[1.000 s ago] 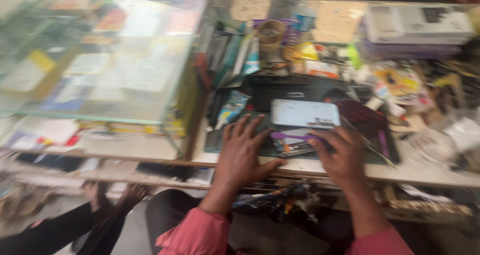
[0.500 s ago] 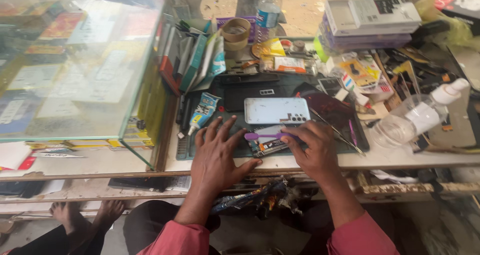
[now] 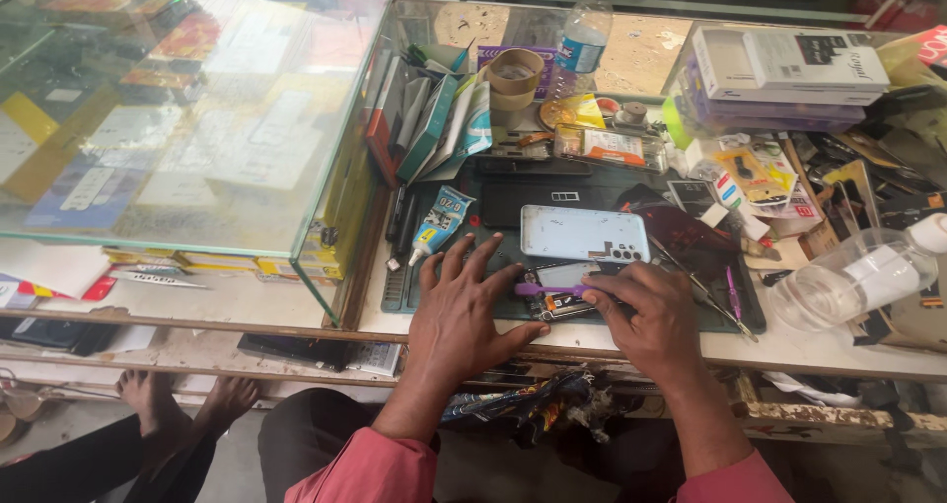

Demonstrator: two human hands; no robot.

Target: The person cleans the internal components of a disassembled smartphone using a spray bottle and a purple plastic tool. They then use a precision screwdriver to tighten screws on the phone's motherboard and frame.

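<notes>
Resting flat near the front edge of the counter, the left hand (image 3: 462,311) lies palm down with its fingers spread, pressing on the dark work mat (image 3: 395,291) and closed on nothing. Just beside it, the right hand (image 3: 646,311) bends over an opened phone (image 3: 552,301) that lies on the mat between the two hands; its fingertips pinch a thin purple tool (image 3: 538,289) held across the phone's exposed inside. Touching the far side of that phone lies a pale blue back cover (image 3: 584,233), flat, with its camera holes toward the right. Left of the cover, a small tube of glue (image 3: 439,225) lies tilted on the mat. Right of the mat, a clear plastic bottle (image 3: 853,276) lies on its side, and tweezers (image 3: 702,288) rest near the right hand.

Farther back stand a roll of tape (image 3: 515,72), a water bottle (image 3: 584,37) with a blue cap, and a stack of flat boxes (image 3: 789,77). To the left, a glass display case (image 3: 187,108) covers rows of coloured packets. Below the counter, another person's bare feet (image 3: 187,404) show on the floor.
</notes>
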